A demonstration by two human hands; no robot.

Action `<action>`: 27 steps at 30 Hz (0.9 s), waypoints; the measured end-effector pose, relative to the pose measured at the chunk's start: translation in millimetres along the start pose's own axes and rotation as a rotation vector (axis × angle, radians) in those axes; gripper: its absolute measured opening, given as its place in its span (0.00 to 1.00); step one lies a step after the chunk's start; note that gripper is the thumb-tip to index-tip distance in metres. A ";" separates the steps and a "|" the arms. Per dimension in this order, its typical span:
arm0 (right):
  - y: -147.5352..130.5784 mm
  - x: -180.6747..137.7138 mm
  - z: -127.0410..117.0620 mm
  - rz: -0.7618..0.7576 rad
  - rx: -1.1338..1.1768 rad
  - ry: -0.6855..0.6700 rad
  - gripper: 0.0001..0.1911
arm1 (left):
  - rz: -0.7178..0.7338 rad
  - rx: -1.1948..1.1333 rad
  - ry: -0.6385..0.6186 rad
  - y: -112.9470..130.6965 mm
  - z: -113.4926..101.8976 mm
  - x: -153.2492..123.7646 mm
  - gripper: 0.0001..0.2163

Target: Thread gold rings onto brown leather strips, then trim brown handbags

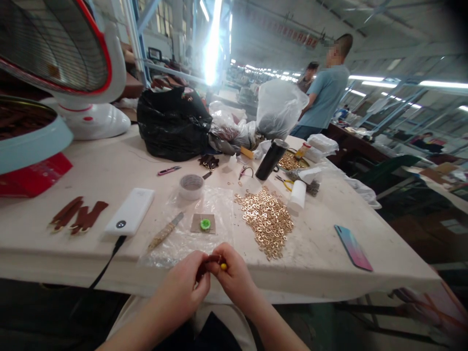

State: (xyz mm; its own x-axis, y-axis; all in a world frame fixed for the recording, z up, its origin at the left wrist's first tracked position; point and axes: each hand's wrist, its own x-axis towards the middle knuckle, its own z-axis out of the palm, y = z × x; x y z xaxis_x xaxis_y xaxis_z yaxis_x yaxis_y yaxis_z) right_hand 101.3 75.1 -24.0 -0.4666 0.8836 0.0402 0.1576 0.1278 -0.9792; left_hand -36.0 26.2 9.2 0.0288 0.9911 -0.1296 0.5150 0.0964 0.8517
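At the table's front edge my left hand [188, 275] and my right hand [232, 270] meet, fingers closed on a short brown strap [213, 258] between them. A small yellow tip [224, 266] sticks out of my right hand; the rest of that item is hidden by the fingers. Just beyond lies a brown card [197, 223] with a green round piece [205, 224] on it. To the right spreads a pile of small gold metal rings [268, 222]. At left, several brown straps with gold rings [87, 218] lie on the table.
A wrapped knife [166, 233] and a tape roll [191, 187] rest on clear plastic. Left are a cabled power bank [133, 209] and a fan [91, 119]. Behind stand a black bag [173, 124] and a black tube [271, 160]. A phone [353, 247] lies right; a person [325, 92] stands beyond.
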 end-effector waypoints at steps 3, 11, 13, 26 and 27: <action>0.5 0.4 2.9 -0.017 0.118 0.052 0.05 | -0.030 -0.209 0.007 -4.0 3.5 3.1 0.06; -0.4 1.7 4.9 -0.033 0.002 0.068 0.08 | -0.040 -0.184 0.045 -6.4 2.0 5.9 0.07; -0.8 3.3 7.2 -0.023 0.071 0.078 0.10 | -0.032 -0.243 0.044 -8.7 2.2 6.9 0.08; -10.3 4.9 18.2 0.148 0.375 0.077 0.17 | -0.157 -0.578 -0.025 -15.9 -2.5 9.2 0.14; -10.3 5.1 18.6 0.154 0.379 0.072 0.17 | -0.171 -0.590 -0.021 -16.4 -2.1 9.8 0.15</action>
State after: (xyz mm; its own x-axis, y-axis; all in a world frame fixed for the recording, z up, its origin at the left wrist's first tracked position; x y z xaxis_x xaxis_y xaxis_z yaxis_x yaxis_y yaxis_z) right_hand 81.1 69.9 -17.4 -0.3983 0.9104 -0.1118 -0.1169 -0.1712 -0.9783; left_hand -45.9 34.5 -4.9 0.0076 0.9557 -0.2943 -0.0468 0.2943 0.9546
